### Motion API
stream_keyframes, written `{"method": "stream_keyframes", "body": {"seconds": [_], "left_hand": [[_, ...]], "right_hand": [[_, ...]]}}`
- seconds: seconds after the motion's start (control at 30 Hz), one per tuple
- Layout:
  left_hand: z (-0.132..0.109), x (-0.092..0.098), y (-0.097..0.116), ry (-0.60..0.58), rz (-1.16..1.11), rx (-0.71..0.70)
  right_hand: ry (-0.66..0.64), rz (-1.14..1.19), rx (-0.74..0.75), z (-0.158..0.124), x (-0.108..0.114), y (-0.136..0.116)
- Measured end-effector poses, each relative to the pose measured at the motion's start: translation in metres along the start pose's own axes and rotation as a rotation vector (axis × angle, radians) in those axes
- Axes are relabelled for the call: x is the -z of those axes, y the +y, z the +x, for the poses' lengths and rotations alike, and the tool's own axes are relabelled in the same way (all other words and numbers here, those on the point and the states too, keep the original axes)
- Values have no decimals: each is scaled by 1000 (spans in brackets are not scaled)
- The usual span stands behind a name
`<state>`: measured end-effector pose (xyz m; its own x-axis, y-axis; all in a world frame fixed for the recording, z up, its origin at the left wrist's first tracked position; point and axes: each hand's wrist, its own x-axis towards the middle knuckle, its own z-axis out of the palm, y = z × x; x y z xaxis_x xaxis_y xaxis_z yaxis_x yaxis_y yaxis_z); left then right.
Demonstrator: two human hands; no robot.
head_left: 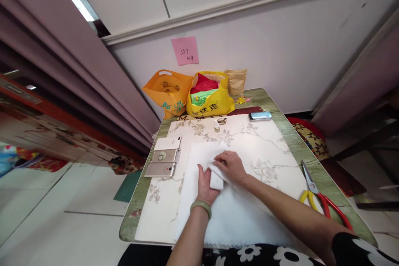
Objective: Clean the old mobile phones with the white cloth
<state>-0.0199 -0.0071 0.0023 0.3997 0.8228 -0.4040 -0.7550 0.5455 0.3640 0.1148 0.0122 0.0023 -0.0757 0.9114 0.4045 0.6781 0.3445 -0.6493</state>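
My left hand [206,188], with a green bangle on the wrist, holds a small white rectangular object [216,180] in its palm over a white cloth [230,220]. Just up and to the right, my right hand [231,167] pinches a piece of thin white material [218,171] against the top of that object. The fingers of my right hand are bent together. The white cloth lies on a cream floral sheet on the table.
Left on the table lie three phones [163,156]. Scissors [315,191] with red and yellow handles rest at the right edge. An orange bag [170,91], a yellow bag [212,108], a small bottle [217,126] and a blue-topped case [260,116] stand or lie farther back.
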Motion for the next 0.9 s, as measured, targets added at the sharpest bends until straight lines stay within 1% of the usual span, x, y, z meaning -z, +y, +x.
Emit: {"method": "stream_keyframes", "body": {"seconds": [0.03, 0.07, 0.1, 0.17, 0.27, 0.3, 0.33, 0.37, 0.4, 0.47, 0.53, 0.57, 0.63, 0.67, 0.73, 0.8, 0.87, 0.9], "left_hand": [[0, -2, -1, -8, 0, -1], [-1, -3, -1, -11, 1, 0], [-1, -3, -1, -8, -2, -3], [-2, -2, -1, 14, -19, -7], [-2, 2, 1, 39, -27, 7], [-1, 2, 1, 40, -26, 13], [0, 3, 1, 42, -26, 16], [1, 2, 1, 46, -31, 14], [2, 2, 1, 46, -37, 11], [2, 0, 1, 34, -34, 8], [2, -2, 0, 6, -10, 4], [1, -2, -1, -6, 3, 2], [0, -3, -1, -16, 16, -5], [0, -2, -1, -13, 14, -8], [0, 0, -1, 3, 6, -10], [1, 2, -1, 49, 6, -12], [2, 2, 0, 95, 7, -13], [2, 2, 0, 106, 1, -11]], "right_hand": [[31, -19, -70, 6, -1, 2], [46, -32, -106, 8, -1, 2], [49, -32, -106, 5, -1, 1], [14, 6, -28, -12, 0, -7], [-141, 85, 192, -43, 2, -19], [-177, 93, 242, -47, 2, -21], [-189, 93, 261, -48, 2, -21], [-175, 90, 241, -43, 1, -19], [-144, 85, 185, -35, 0, -15], [-59, 70, 9, -11, -1, -4], [-6, 27, -129, 11, -1, 7], [18, 6, -173, 17, -1, 10], [56, -20, -188, 15, 0, 11], [63, -19, -154, 8, 1, 8], [36, -1, -16, -15, 3, -2], [-55, 25, 168, -37, 3, -14], [-114, 34, 275, -46, 2, -21], [-116, 29, 277, -43, 1, -21]]}}
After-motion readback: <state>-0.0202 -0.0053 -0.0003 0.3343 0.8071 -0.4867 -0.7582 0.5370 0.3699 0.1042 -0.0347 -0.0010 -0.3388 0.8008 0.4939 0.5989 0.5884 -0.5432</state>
